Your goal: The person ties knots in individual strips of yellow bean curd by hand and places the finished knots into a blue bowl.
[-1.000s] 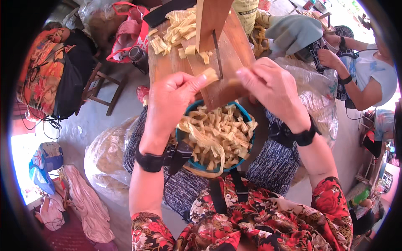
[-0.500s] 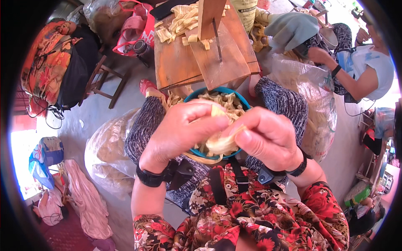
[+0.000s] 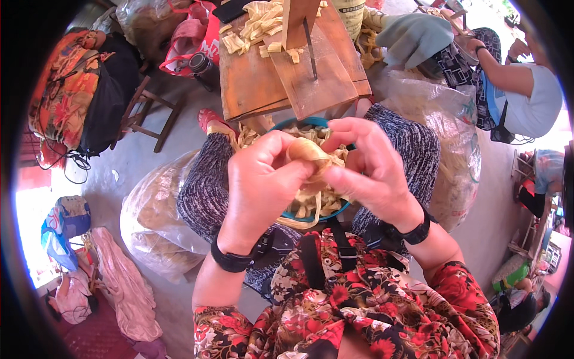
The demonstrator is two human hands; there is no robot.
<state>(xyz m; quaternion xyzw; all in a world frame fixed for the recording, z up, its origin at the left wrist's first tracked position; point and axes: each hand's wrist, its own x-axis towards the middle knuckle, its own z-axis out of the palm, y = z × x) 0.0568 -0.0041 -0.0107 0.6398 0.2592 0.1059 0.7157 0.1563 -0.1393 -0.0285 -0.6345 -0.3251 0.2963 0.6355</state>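
Observation:
My left hand (image 3: 263,185) and my right hand (image 3: 368,170) meet above my lap and both pinch one pale yellow strip (image 3: 306,149) between thumbs and fingers. Right under them sits a blue bowl (image 3: 302,215) heaped with more pale yellow strips (image 3: 317,200), resting on my knees. Ahead of the bowl stands a slanted wooden board (image 3: 287,78) with an upright wooden post and a thin metal blade (image 3: 311,51). Cut strips (image 3: 257,27) lie piled at the top of the board.
A large clear plastic sack (image 3: 152,221) lies on the floor at my left, another sack (image 3: 457,149) at my right. A wooden stool (image 3: 149,116) with a bag stands far left. Another person (image 3: 514,90) sits at the upper right, one gloved hand (image 3: 412,36) near the board.
My hands have come back from the board's lower edge to above the bowl and closed together on one strip. The view has tilted down toward my lap.

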